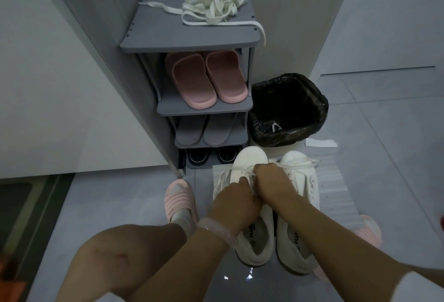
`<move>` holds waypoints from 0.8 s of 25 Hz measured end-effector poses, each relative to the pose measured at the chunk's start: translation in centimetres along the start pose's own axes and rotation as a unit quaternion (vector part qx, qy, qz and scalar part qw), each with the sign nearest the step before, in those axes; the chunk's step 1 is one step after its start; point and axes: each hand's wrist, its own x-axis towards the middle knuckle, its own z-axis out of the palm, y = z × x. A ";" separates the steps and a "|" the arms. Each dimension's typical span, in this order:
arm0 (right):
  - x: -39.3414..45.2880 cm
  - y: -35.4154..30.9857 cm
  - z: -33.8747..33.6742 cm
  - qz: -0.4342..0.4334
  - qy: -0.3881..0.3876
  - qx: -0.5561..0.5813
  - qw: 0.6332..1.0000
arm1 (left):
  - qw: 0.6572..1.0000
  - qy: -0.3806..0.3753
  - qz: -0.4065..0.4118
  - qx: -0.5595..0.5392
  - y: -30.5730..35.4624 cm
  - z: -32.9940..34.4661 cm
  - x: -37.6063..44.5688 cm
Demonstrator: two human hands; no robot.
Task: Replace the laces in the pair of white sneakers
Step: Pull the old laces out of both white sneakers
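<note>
1. Head view: two white sneakers stand side by side on the floor, toes pointing away from the person, on a pale ribbed sheet (336, 196) that shows past their right side.
2. The left sneaker (252, 236) has both hands working over its lace area; the right sneaker (300, 205) stands touching it, with its lace (298, 162) crossing near the toe.
3. The left hand (234, 202) is curled, fingers closed narrow on the lace of the left sneaker; a pink bracelet (217, 229) circles that wrist.
4. The right hand (274, 186) sits just beside the left, knuckles touching, fingers pinched on the same lace near the upper eyelets.
5. A loose tangle of white laces (216, 7) lies on the top shelf of the grey shoe rack (149, 44), toward its back right corner, with one end hanging over the front right edge.
6. Pink slippers (206, 80) rest on the second shelf, grey slippers (201, 131) on the third, and dark shoes (211, 156) at the bottom.
7. A bin with a black liner (288, 109) stands just beside the rack's right side, behind the sneakers.
8. The person's left foot wears a pink slipper (179, 197) left of the sneakers.
</note>
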 end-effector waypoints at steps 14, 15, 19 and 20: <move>1.3 -0.1 -1.8 0.031 -0.123 0.030 0.991 | 0.992 0.041 0.025 0.118 -0.8 1.6 0.6; 1.8 0.4 -2.0 0.041 -0.155 0.082 0.984 | 0.992 0.036 0.025 0.117 -0.8 1.7 0.6; 1.6 2.3 -4.1 0.023 -0.259 0.112 0.959 | 0.995 0.027 -0.014 0.096 -0.8 1.7 0.6; 1.5 3.3 -4.9 -0.003 -0.236 0.046 0.971 | 0.995 0.019 -0.018 0.100 -0.9 1.7 0.6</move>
